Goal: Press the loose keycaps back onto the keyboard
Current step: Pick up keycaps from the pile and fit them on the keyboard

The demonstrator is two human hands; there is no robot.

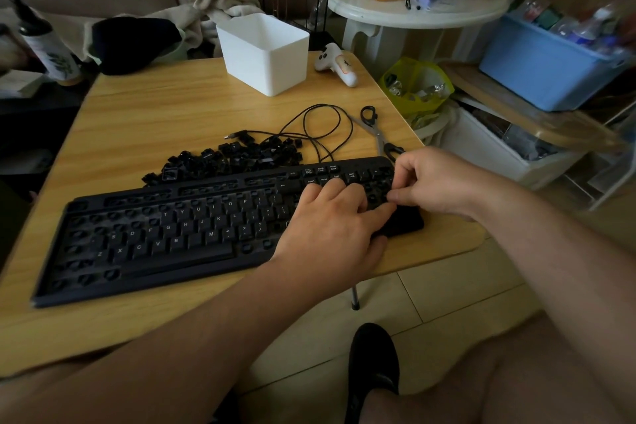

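The black keyboard (pixel 192 234) lies slanted across the wooden table (pixel 165 107), with many empty sockets along its left side and top row. Behind it is a pile of loose black keycaps (pixel 237 157). My left hand (pixel 330 220) rests on the keyboard's right part, its fingers stretched over the keys towards the number pad. My right hand (pixel 430 182) hovers over the number pad, fingers curled and thumb pointing left. It seems to pinch a small dark keycap against the pad, mostly hidden by the fingers.
The keyboard's black cable (pixel 320 124) loops behind the pile, next to a metal keycap puller (pixel 377 131). A white bin (pixel 265 55) and a white controller (pixel 339 64) stand at the back. The table's right edge is beside my right hand, with boxes on the floor beyond.
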